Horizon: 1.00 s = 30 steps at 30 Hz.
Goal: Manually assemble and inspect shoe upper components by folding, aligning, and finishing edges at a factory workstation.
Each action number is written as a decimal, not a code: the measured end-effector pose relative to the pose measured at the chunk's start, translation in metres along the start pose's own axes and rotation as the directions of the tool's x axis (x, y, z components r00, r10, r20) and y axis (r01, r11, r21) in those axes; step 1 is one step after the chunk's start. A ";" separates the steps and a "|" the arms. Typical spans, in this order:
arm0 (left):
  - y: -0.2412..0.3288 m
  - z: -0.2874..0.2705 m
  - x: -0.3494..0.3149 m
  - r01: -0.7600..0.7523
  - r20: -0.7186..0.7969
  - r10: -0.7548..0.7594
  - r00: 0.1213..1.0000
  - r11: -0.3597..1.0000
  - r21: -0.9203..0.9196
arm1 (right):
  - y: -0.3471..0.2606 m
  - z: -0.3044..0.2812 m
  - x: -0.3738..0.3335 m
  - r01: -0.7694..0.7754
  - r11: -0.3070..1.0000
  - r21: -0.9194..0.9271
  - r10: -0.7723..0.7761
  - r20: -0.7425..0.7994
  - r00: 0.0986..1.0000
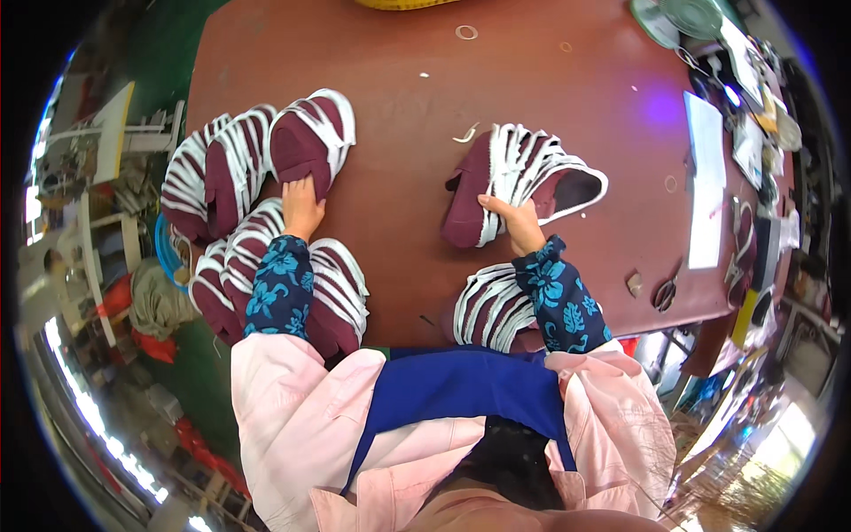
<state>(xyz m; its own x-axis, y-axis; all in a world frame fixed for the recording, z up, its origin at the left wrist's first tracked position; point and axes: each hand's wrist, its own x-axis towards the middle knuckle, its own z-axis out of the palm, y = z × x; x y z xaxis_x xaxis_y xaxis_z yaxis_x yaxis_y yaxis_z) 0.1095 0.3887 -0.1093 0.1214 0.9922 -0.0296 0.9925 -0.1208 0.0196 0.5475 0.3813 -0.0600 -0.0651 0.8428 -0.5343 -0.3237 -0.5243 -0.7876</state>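
Nested stacks of maroon shoe uppers with white edging lie on a reddish-brown table (pixel 399 168). At the left, my left hand (pixel 303 209) is closed on the near end of one stack of shoe uppers (pixel 306 146). My right hand (pixel 521 223) grips another stack of shoe uppers (pixel 523 177) right of centre, its thumb over the side; the other fingers are mostly hidden. Beneath my right forearm sits a further stack of shoe uppers (pixel 492 306). More stacks of shoe uppers (pixel 238 160) crowd the table's left edge, some partly behind my left forearm.
Scissors (pixel 665 293) lie near the right edge, beside a long white sheet (pixel 705 177). A small green fan (pixel 691 16) stands at the far right corner. Part of a yellow round object (pixel 403 3) shows at the far edge. A blue basin (pixel 168 253) is left of the table.
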 end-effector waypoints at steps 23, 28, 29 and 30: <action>0.272 0.044 0.082 0.394 0.393 -0.077 0.917 -0.001 -0.919 | -0.045 -0.077 0.032 0.288 0.954 0.086 -0.279 -0.102 0.955; 0.286 -0.015 0.046 0.081 -0.119 -0.457 0.882 0.395 -0.915 | -0.034 -0.094 0.053 0.369 0.920 -0.134 -0.387 -0.163 0.907; 0.313 -0.046 0.032 0.025 -0.061 -0.305 0.951 0.270 -0.963 | -0.035 -0.101 0.054 0.491 0.852 -0.184 -0.524 -0.324 0.788; 0.335 -0.081 0.015 -0.013 -0.037 -0.151 0.988 0.153 -0.988 | -0.055 -0.097 0.048 0.435 0.866 -0.247 -0.497 -0.519 0.695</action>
<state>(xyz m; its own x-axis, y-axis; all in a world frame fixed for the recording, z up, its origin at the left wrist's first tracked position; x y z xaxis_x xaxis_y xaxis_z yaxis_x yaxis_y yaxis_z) 0.4422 0.3657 -0.0222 -0.0308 0.9995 0.0045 0.1348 -0.0003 0.9909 0.6542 0.4391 -0.0720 0.6056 0.7835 -0.1393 -0.0757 -0.1175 -0.9902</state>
